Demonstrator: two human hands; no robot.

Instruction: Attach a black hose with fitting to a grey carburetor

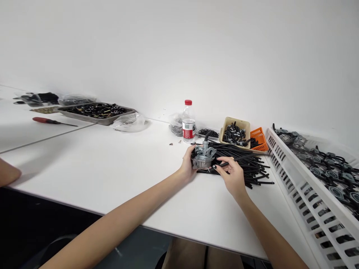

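A grey metal carburetor (203, 157) with a black rubber cap on top is held upright by my left hand (188, 164), its fingers wrapped round the left side. Close to the carburetor's lower right, my right hand (231, 173) pinches a black rubber hose (224, 163) between thumb and fingers. The hose end is near the carburetor body; whether they touch I cannot tell. Behind and right of both hands spreads a pile of black hoses (249, 164) on the white table (157, 168).
On the right stands a white slotted crate (308, 179) full of carburetors. Behind the hoses are a beige bin (248, 130) of small parts, an orange basket (262, 138) and a red-capped bottle (188, 123). A metal tray (105, 120) and a screwdriver (53, 121) lie left. Another person's arm (8, 173) rests at the left edge.
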